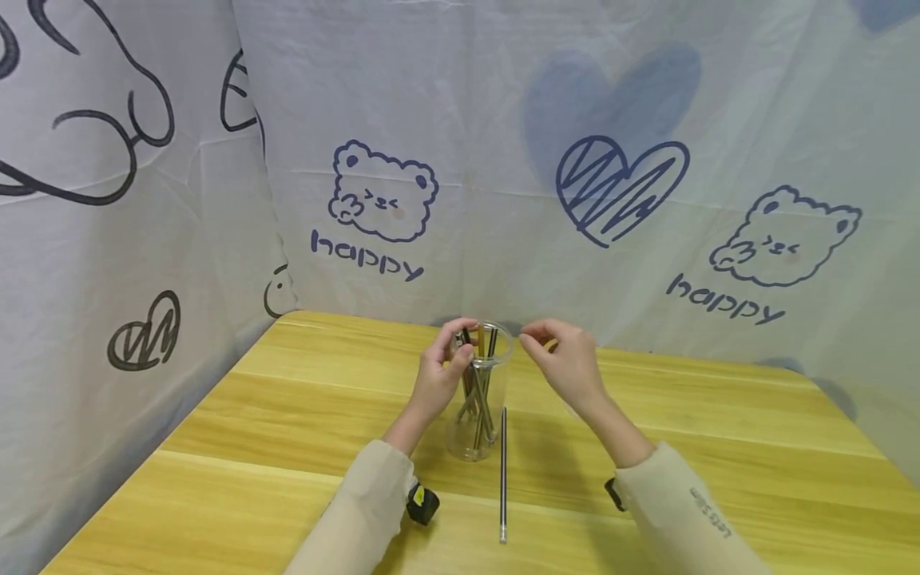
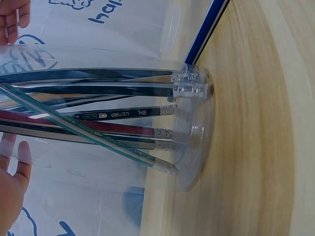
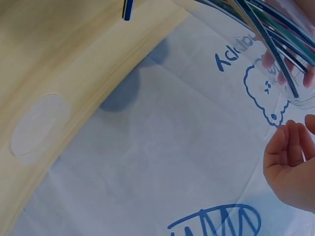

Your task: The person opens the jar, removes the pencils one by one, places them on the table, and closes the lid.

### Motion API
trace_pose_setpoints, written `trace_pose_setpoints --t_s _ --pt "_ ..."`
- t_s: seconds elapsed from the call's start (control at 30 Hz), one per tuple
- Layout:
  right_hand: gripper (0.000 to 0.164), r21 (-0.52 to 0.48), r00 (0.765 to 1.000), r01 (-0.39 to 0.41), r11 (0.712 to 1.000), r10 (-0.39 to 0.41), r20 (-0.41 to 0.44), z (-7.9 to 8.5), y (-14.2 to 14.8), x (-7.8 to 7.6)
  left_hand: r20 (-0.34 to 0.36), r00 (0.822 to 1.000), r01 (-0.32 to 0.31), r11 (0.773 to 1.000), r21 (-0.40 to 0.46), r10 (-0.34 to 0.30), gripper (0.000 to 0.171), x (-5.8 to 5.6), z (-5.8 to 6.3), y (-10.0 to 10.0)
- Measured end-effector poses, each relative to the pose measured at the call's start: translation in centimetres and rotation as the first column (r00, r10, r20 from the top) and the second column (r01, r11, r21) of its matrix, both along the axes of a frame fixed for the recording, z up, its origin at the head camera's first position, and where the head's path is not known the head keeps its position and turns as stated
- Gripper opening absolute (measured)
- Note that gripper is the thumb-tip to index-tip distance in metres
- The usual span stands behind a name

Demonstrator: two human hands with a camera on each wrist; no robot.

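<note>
A tall clear plastic cup stands upright on the table, holding several pencils in dark, green, red and yellow tones; their eraser ends rest at its base in the left wrist view. My left hand grips the cup near its rim from the left, thumb at the front. Beyond the rim on the right, my right hand is raised with fingers loosely bent, nothing between them; a gap separates it from the cup in the right wrist view. A blue striped pencil lies on the wood right of the cup, eraser toward me.
A clear round disc lies on the wooden table, right of the cup. White cloth printed with bears and hearts hangs behind the table's far edge and along the left side.
</note>
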State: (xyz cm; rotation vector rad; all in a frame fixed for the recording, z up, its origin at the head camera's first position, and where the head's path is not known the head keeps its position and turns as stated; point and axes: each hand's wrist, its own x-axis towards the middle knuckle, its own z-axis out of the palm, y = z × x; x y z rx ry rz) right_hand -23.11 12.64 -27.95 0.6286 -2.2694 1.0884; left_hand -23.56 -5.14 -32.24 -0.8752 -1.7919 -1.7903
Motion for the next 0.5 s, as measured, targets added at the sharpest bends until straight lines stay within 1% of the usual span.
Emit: trace_pose_setpoints --t_s 0.07,0.17,0.3,0.5 --pt "0.005 -0.002 0.998 -0.018 1.0 0.018 -0.052 0.1 -0.2 0.0 -0.004 1.0 -0.002 1.0 0.0 0.002 0.064 0.0 0.0 0.0" --pt "0.004 0.0 0.994 -0.041 0.999 0.04 -0.104 0.2 -0.5 0.0 -0.008 1.0 -0.001 1.0 0.001 0.001 0.062 0.0 0.0 0.0" --pt "0.004 0.021 0.986 -0.079 0.997 0.082 -0.146 0.4 -0.8 0.0 -0.007 1.0 0.005 1.0 0.004 -0.005 0.062 0.0 -0.1 0.0" --pt "0.006 0.088 0.967 -0.144 0.986 0.159 -0.2 0.3 -1.1 -0.1 -0.009 1.0 0.01 1.0 0.003 -0.01 0.068 0.1 0.0 0.0"
